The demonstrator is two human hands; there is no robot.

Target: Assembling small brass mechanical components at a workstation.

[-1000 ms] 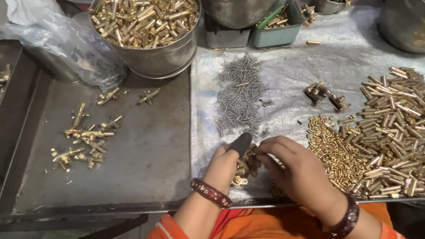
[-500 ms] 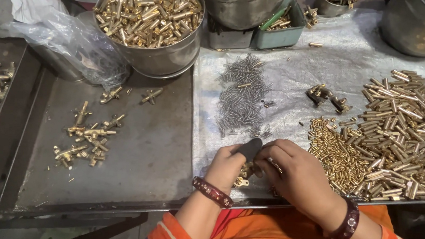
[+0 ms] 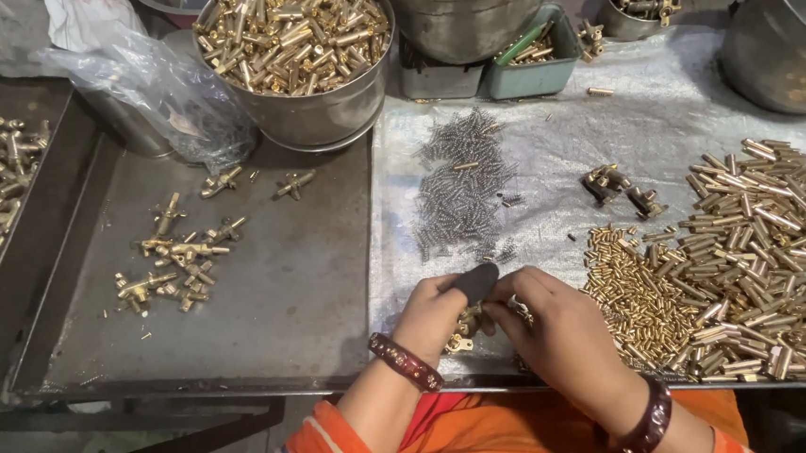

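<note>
Small brass fitting [image 3: 460, 333] is pinched between both hands at the counter's [image 3: 320, 325] near edge, on the plastic sheet [image 3: 559, 152]. Left hand [image 3: 433, 312] is closed on the fitting, thumb covered by a dark rubber cap [image 3: 475, 283]. Right hand [image 3: 561, 337] is curled against the same piece. Grey springs [image 3: 458, 188] are heaped just beyond; brass tubes [image 3: 771, 243] and small brass pins [image 3: 639, 295] are piled to the right. Assembled brass pieces [image 3: 179, 258] lie left on the metal tray. A steel bowl [image 3: 326, 112] of brass parts stands farther back.

Brass piece [image 3: 460, 333] half-hidden between hands
</note>
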